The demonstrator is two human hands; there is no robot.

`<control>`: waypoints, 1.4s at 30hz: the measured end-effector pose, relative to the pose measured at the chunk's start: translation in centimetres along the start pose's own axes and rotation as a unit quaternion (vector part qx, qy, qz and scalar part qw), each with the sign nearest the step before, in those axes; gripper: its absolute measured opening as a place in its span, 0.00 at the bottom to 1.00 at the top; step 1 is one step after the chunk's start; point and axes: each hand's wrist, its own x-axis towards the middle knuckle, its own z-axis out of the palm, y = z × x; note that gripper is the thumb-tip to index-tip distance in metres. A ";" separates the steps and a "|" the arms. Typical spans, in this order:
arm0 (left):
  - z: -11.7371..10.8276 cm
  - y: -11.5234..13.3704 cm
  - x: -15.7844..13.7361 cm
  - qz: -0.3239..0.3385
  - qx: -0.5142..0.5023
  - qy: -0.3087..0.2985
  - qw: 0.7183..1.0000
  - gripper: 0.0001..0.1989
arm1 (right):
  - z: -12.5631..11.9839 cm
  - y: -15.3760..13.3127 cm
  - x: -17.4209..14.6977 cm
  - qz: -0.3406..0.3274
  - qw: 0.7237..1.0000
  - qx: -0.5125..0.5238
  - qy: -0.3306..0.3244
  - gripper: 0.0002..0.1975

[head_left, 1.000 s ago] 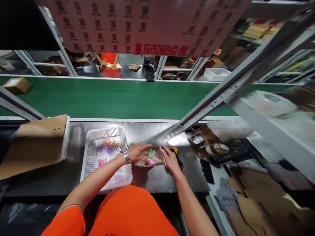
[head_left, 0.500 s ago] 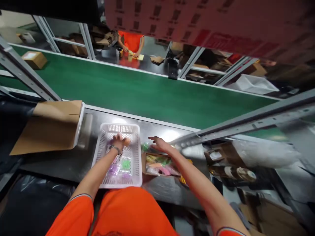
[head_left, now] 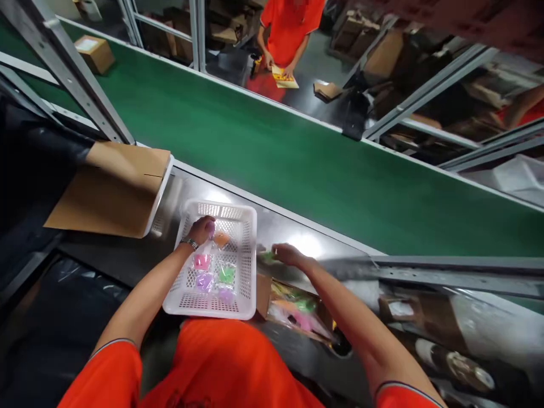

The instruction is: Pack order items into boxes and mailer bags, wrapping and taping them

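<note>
In the head view, my left hand (head_left: 199, 231) is closed on a small purple packet (head_left: 210, 228) inside the white plastic basket (head_left: 178, 305). Beneath and around it lie an orange packet (head_left: 221, 239), a pink packet (head_left: 202, 261), a green packet (head_left: 226, 275) and purple ones, all in clear wrapping. To the right of the basket, my right hand (head_left: 288, 254) pinches another green packet (head_left: 267, 256) just above the metal table. Below that hand stands an open cardboard box (head_left: 263, 290) with several colourful packets in it.
A green conveyor belt (head_left: 297, 164) runs across beyond the table, carrying a brown carton (head_left: 96, 55). Flat cardboard (head_left: 114, 192) lies at the left. Metal posts (head_left: 80, 79) rise on both sides. Across the belt, a person in orange (head_left: 289, 34) handles a yellow packet.
My left hand has picked up a purple packet in the basket. The right hand has closed on a green packet beside the basket. The view has turned and tilted.
</note>
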 end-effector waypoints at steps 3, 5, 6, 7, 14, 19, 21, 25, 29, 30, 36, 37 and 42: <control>-0.9 3.2 -3.2 0.059 -0.088 0.050 0.993 0.21 | -4.5 0.7 -4.8 0.015 0.997 0.058 0.041 0.10; -0.3 6.6 -6.4 0.125 -0.160 0.072 0.977 0.22 | -6.8 0.5 -10.2 0.007 0.990 0.100 0.097 0.15; 0.6 8.6 -8.2 0.161 -0.183 0.066 0.968 0.25 | -7.4 0.1 -13.2 -0.005 0.987 0.109 0.121 0.16; 1.7 10.6 -10.1 0.198 -0.192 0.047 0.960 0.28 | -7.5 -0.3 -16.2 -0.017 0.984 0.107 0.138 0.15; 12.3 21.3 -16.9 0.389 0.063 -0.200 0.897 0.25 | 1.6 0.0 -27.9 -0.008 0.988 0.086 0.127 0.20; 13.8 21.2 -17.6 0.367 0.170 -0.195 0.893 0.40 | 6.2 0.4 -28.1 0.006 0.962 0.114 0.246 0.31; 13.9 20.9 -17.9 0.372 0.180 -0.196 0.889 0.42 | 6.8 -0.3 -27.4 -0.011 0.963 0.109 0.245 0.30; 13.4 19.5 -18.0 0.396 0.124 -0.194 0.889 0.47 | 7.1 -1.4 -24.6 -0.024 0.984 0.101 0.145 0.27; 10.0 13.8 -17.0 0.372 0.073 -0.150 0.913 0.42 | 6.0 -1.4 -22.4 -0.007 0.998 0.039 0.050 0.27; 8.7 11.7 -16.6 0.328 0.086 -0.147 0.929 0.41 | 5.5 -1.6 -22.2 0.001 0.998 0.012 0.060 0.25; 3.0 0.1 -14.6 0.088 0.192 -0.181 0.961 0.64 | 5.7 -9.9 -20.9 -0.058 0.962 0.048 0.261 0.24; 2.9 -0.9 -14.5 0.072 0.204 -0.191 0.957 0.66 | 6.6 -12.2 -19.8 -0.086 0.967 0.074 0.228 0.24; 4.2 -2.9 -13.9 0.087 0.214 -0.234 0.944 0.60 | 12.6 -20.8 -10.8 -0.005 0.999 0.015 -0.051 0.42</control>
